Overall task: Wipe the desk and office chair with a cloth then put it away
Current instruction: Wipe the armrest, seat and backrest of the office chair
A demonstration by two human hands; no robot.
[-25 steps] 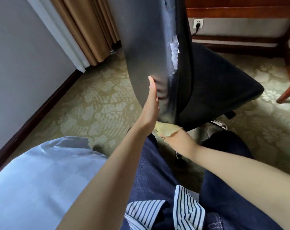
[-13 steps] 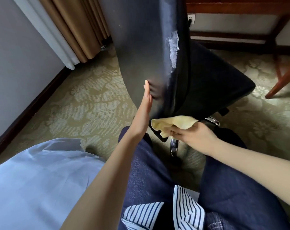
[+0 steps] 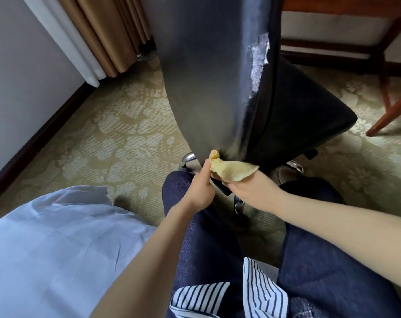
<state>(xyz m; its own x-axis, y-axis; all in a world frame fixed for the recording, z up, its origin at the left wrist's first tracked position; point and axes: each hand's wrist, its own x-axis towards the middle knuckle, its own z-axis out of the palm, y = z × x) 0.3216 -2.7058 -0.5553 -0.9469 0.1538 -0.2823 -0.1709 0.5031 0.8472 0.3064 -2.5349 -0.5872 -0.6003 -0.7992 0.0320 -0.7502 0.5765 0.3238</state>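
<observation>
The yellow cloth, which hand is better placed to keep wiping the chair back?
Probably the right hand: the yellow cloth lies across it, just below the chair back. The left hand only pinches its edge.

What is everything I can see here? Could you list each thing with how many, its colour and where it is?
Black padded office chair: one, black with a worn pale patch on the backrest edge, centre, right in front of the person.
Yellow soft cloth: one, pale yellow, at the bottom edge of the chair's backrest, held by both hands.
Reddish-brown wooden desk frame: one, top right, behind the chair.
Tan pleated curtain: one, top left, beside a white strip by the wall.
Floral patterned carpet: one, olive and cream, across the floor.
Dark blue jeans: one pair, bottom centre.
Left hand: one; fingers pinch the cloth's left end.
Right hand: one; holds the cloth from beneath.
</observation>
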